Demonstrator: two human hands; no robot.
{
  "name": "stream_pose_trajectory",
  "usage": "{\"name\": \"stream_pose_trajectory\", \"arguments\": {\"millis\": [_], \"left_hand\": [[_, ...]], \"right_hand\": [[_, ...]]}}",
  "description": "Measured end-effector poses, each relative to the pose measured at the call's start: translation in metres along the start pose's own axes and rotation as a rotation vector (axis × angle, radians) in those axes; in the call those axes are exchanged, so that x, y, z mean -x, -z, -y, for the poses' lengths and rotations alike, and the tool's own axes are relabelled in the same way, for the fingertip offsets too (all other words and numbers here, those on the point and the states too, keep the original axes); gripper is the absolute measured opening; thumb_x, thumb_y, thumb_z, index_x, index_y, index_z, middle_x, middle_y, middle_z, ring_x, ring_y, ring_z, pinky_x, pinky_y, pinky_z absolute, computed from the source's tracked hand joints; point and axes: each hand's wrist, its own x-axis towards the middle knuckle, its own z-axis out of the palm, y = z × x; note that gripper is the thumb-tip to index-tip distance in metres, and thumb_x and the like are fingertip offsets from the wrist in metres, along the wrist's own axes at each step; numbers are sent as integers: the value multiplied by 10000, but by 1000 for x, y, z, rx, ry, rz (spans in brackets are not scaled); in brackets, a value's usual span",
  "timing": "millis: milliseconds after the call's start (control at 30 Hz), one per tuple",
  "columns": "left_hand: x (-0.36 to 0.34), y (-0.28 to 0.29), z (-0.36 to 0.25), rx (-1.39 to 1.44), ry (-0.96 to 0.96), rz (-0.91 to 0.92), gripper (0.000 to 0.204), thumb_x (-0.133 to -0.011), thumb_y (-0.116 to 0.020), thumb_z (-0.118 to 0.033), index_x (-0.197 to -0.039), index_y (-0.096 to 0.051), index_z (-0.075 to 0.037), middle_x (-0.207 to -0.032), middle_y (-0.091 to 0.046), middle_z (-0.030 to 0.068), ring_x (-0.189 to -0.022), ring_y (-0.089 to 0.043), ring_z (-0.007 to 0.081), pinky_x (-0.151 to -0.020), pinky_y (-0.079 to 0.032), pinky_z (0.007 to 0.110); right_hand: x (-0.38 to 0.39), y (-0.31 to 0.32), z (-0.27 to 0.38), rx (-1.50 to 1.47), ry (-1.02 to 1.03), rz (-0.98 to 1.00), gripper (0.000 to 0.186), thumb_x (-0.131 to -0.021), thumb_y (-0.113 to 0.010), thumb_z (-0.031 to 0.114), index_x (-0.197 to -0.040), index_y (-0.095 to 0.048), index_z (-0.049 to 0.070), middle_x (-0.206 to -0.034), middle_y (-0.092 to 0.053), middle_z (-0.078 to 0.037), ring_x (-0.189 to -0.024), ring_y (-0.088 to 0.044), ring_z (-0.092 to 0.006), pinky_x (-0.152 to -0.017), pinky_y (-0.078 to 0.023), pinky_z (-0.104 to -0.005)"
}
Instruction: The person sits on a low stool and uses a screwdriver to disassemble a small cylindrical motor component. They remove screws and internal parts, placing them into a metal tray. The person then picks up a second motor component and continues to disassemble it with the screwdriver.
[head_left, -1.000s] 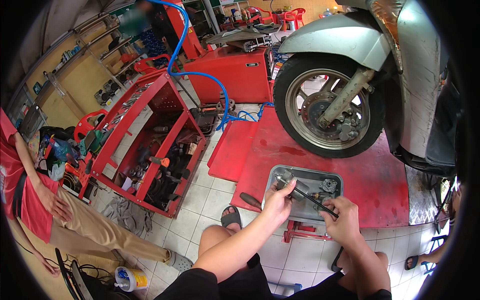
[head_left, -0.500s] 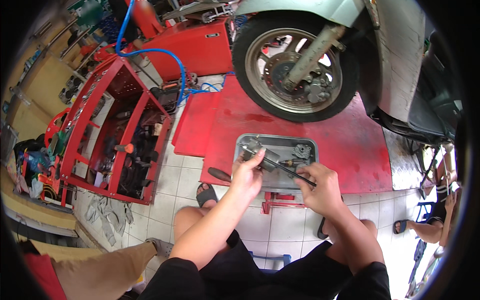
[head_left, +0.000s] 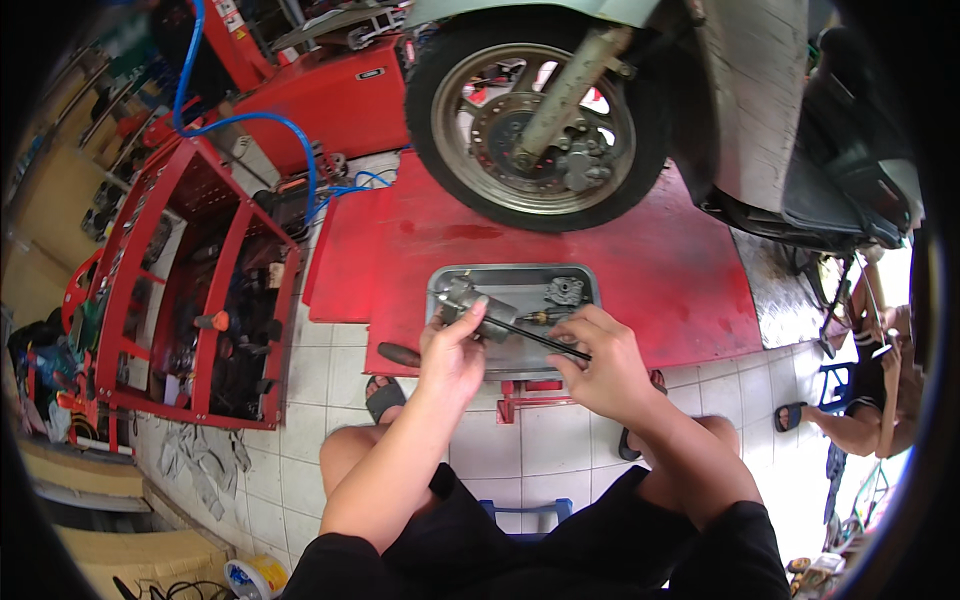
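My left hand [head_left: 453,345] is closed round a grey metal cylinder [head_left: 503,309] with a fitting at its far end, like a small motor. In my right hand [head_left: 603,360], fingers pinch a thin black rod [head_left: 543,340], whose far end lies against the cylinder; the exact contact point is hard to make out. Both hands are over the near part of a grey tray [head_left: 515,268]. Inside the tray lie a round cast-metal part [head_left: 567,291] and a small dark tool-like piece [head_left: 545,317]. A dark handle [head_left: 398,353] sticks out by the tray's left side.
The tray stands on a red platform [head_left: 680,300] below a scooter's front wheel [head_left: 535,130]. A red tool cart [head_left: 205,415] is at the left, with a blue hose [head_left: 250,118] beyond it. Another person [head_left: 865,405] sits at the far right. A bucket [head_left: 255,577] stands lower left.
The whole view has shifted, so the scene sits further left. The hands keep the cylinder and rod in nearly the same pose. A person's tan-clad leg at lower left is gone from view.
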Motion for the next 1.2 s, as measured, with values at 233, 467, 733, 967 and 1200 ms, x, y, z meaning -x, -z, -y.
{"name": "stream_pose_trajectory", "arguments": {"millis": [233, 467, 733, 967, 1200], "left_hand": [[-7, 1, 5, 14, 42, 21, 429, -803, -731, 39, -1192, -594, -78, -1075, -667, 58, -1033, -614, 209, -973, -436, 398], [-4, 1, 5, -66, 4, 75, 318, -889, -698, -112, -1182, -595, -40, -1102, -667, 97, -1046, -628, 236, -921, -483, 423], [-5, 4, -2, -61, 14, 64, 328, -901, -686, -108, -1199, -577, -25, -1124, -645, 111, -1093, -610, 255, -951, -489, 439], [-5, 4, -1, -50, 40, 100, 294, -917, -675, -142, -1183, -596, -43, -1127, -650, 100, -1083, -612, 247, -953, -486, 427], [7, -20, -5, 107, 33, -51, 418, -967, -600, -408, -1204, -588, -64, -1137, -640, 121, -1103, -583, 292, -991, -441, 437]], "right_hand": [[5, 9, 0, 18, -153, 22, 237, -779, -728, 11, -1013, -692, 7, -919, -715, -148, -761, -694, -299, -709, -569, -345], [6, 9, -9, -4, 18, 8, 336, -805, -715, 49, -1130, -630, 32, -920, -634, -145, -810, -664, -340, -693, -550, -422], [6, 2, -11, 8, -79, 46, 242, -842, -689, 141, -1057, -659, 34, -913, -653, -140, -857, -651, -363, -736, -527, -438], [1, 5, -8, -24, -28, 58, 227, -829, -716, 81, -1046, -671, 35, -929, -682, -149, -810, -685, -336, -696, -557, -402], [4, 3, -8, -116, -93, 24, 251, -791, -739, 31, -1037, -690, 20, -904, -713, -160, -722, -698, -293, -654, -556, -346]]}}
